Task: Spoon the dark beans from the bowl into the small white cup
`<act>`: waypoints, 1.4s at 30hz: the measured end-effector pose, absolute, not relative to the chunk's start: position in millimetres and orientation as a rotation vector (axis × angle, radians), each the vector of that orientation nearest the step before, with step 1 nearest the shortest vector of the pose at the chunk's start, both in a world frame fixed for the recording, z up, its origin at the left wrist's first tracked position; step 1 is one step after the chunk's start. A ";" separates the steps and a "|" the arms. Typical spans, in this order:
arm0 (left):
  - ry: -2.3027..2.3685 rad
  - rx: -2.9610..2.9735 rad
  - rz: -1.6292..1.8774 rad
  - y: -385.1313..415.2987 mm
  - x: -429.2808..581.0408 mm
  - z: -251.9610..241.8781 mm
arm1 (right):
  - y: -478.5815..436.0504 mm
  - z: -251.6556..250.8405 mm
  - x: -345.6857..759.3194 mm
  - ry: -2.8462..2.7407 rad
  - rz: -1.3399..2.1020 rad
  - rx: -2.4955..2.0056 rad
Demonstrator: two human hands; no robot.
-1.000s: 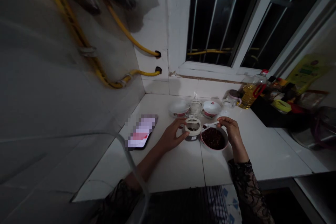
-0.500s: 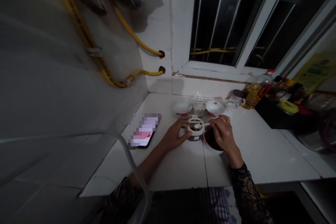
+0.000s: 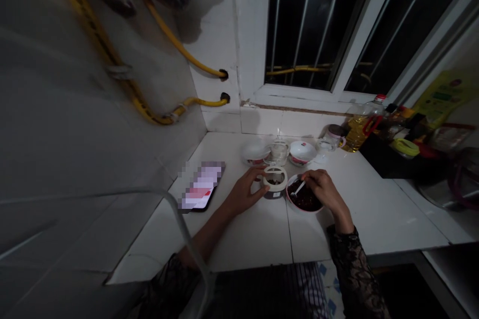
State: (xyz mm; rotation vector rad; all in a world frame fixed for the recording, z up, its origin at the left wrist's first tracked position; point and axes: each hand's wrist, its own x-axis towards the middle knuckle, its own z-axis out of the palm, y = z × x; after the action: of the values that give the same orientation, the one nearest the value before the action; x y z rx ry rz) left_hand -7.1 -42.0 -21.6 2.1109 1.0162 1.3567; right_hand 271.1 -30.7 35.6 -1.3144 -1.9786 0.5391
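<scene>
— On the white counter [image 3: 254, 239], at the far left, what is this flat thing?
— A phone [image 3: 202, 190], lying with the screen up, well apart from the dishes. Next comes the left hand [image 3: 245, 190]. Its fingers are curled around the side of the small jar [image 3: 279, 187] and they grip it.
— Is the jar open?
— Yes, it has a thick white rim and something dark inside. Just beside it, to the right, stands the red-rimmed bowl [image 3: 302, 210], full of a dark food. The two nearly touch.
— And the right hand [image 3: 324, 188]?
— Its fingers are closed in a pinch on the handle of a white spoon [image 3: 297, 188], and the tip of the spoon is down in the bowl.
— What can go wrong here, you think?
— The mouth of the jar is narrow compared with the bowl, so I judge that a loaded spoon can drop food on the counter between them. Also the light is poor, so the wrist can catch the rim of the bowl and tip it.
— And behind them?
— A white bowl [image 3: 254, 152], a glass [image 3: 279, 153] and another white bowl [image 3: 302, 152] stand near. Further right is an oil bottle [image 3: 358, 127]. A wide reach can knock these.
</scene>
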 end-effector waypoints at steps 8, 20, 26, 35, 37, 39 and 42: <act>1.004 2.130 1.364 -41.8 -6.4 -22.0 | -27.3 35.4 276.1 -1.577 0.945 -1.368; 1.003 2.111 1.370 -42.2 -6.2 -19.8 | -21.0 33.4 284.4 -1.387 1.034 -1.333; 1.014 2.103 1.363 -41.9 -5.8 -20.5 | -19.1 31.8 285.2 -1.336 1.049 -1.340; 1.003 2.109 1.356 -41.4 -6.7 -21.6 | -19.7 40.2 275.5 -1.253 0.984 -1.265; 0.998 2.105 1.358 -40.9 -6.9 -22.1 | -20.5 42.2 268.6 -1.265 0.929 -1.230; 0.994 2.100 1.365 -40.9 -7.0 -22.2 | -23.0 44.3 259.2 -1.298 0.864 -1.186; 0.980 2.096 1.376 -41.5 -6.8 -21.4 | -29.9 46.2 242.1 -1.432 0.640 -1.127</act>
State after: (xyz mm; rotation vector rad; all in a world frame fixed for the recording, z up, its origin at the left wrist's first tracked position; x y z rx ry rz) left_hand -6.8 -41.5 -21.4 2.0956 0.9804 1.3761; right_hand 242.1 -29.9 46.2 -1.1269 -1.4320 0.6398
